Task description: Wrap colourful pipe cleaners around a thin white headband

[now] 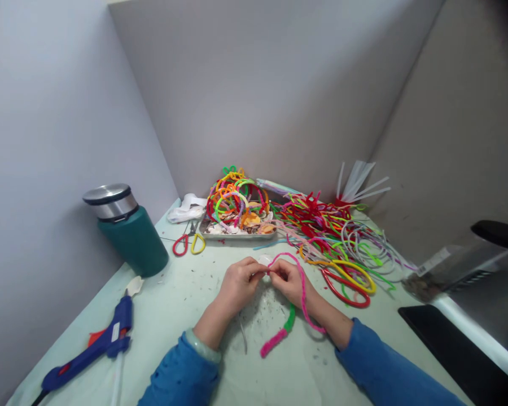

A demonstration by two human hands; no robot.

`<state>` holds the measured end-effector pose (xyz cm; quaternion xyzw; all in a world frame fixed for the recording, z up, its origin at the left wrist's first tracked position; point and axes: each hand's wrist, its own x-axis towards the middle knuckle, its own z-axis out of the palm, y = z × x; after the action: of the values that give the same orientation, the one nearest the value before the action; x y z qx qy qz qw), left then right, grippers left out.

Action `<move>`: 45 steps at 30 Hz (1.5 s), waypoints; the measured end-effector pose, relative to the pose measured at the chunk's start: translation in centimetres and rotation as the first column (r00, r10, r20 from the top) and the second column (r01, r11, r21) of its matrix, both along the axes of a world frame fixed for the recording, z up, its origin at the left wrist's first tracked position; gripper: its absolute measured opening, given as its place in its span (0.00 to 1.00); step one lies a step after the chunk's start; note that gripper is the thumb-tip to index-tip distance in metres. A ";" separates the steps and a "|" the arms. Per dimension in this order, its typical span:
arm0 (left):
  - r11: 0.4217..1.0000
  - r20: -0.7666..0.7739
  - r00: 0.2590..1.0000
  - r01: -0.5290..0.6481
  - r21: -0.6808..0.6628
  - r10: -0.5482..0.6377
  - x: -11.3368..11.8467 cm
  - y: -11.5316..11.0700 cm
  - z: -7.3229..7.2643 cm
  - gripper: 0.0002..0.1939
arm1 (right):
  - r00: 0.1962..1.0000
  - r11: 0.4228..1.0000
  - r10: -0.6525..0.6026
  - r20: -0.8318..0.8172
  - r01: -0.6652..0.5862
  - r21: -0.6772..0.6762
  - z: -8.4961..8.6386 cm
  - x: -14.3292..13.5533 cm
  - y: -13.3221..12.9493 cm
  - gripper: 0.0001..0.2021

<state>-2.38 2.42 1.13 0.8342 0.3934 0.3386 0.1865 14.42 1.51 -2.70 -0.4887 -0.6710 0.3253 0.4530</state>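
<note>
My left hand (pixel 242 280) and my right hand (pixel 288 280) meet over the middle of the table, fingertips pinched close together. Between them they grip a pink pipe cleaner (pixel 303 293), which loops up over my right hand and trails down past my right wrist. Below my right hand hangs a green and pink fuzzy length (pixel 288 324), thicker than the loop; whether it joins the pink one is hidden by my hand. A thin grey wire-like strand (pixel 242 334) shows under my left wrist. The exact spot where the fingertips press is too small to make out.
A metal tray (pixel 237 235) at the back holds coloured pipe-cleaner shapes. Loose pipe cleaners (pixel 313 217) pile to its right, near large red-and-yellow-handled scissors (pixel 351 285). At left are smaller scissors (pixel 188 243), a teal bottle (pixel 133 239) and a blue glue gun (pixel 97 344). A clear container (pixel 449 270) stands right.
</note>
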 end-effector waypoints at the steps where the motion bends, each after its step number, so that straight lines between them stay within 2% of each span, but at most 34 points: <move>1: 1.000 -0.013 1.000 -0.003 0.006 0.004 0.0 0.0 0.0 0.12 | 1.000 1.000 0.001 0.001 -0.001 0.001 -0.1 0.0 0.0 0.05; 8: 0.996 -0.147 0.987 -0.054 0.070 0.063 -0.1 -0.1 0.0 0.13 | 0.998 1.000 -0.012 0.060 0.012 0.001 0.3 0.0 -0.1 0.05; 14: 0.995 -0.219 0.972 -0.070 0.071 0.084 0.0 -0.4 0.3 0.15 | 0.989 0.997 -0.056 0.139 0.047 0.068 0.9 0.0 -0.4 0.05; 21: 0.998 -0.171 0.983 -0.059 0.016 0.061 0.2 -0.5 0.7 0.13 | 0.973 0.982 -0.092 0.212 0.053 0.183 1.6 -0.1 -0.9 0.05; 26: 0.999 -0.124 0.992 -0.026 -0.048 0.020 0.3 -0.4 0.9 0.10 | 0.968 0.978 -0.083 0.238 0.033 0.207 2.0 -0.1 -1.1 0.06; 32: 0.993 -0.062 0.998 0.006 -0.117 -0.014 0.0 0.0 0.8 0.07 | 0.984 0.989 -0.037 0.174 0.011 0.147 1.5 0.0 -0.8 0.06; 38: 0.991 -0.008 1.000 -0.011 -0.135 0.010 -0.1 0.3 0.7 0.07 | 0.992 0.992 0.122 0.020 -0.122 0.029 1.7 0.3 -0.8 0.10; 41: 0.987 0.036 0.999 -0.022 -0.162 0.028 -0.2 0.3 1.0 0.07 | 0.997 0.997 0.071 -0.034 -0.070 0.013 2.3 0.6 -0.9 0.14; 45: 0.975 0.156 0.986 -0.017 -0.220 0.052 -0.3 0.5 1.2 0.08 | 0.996 0.999 -0.034 -0.087 0.036 0.017 2.3 0.9 -0.4 0.12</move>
<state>-2.67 2.91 2.31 0.7716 0.4262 0.3630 0.3021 15.35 1.06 -0.37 -0.4818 -0.6450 0.3320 0.4916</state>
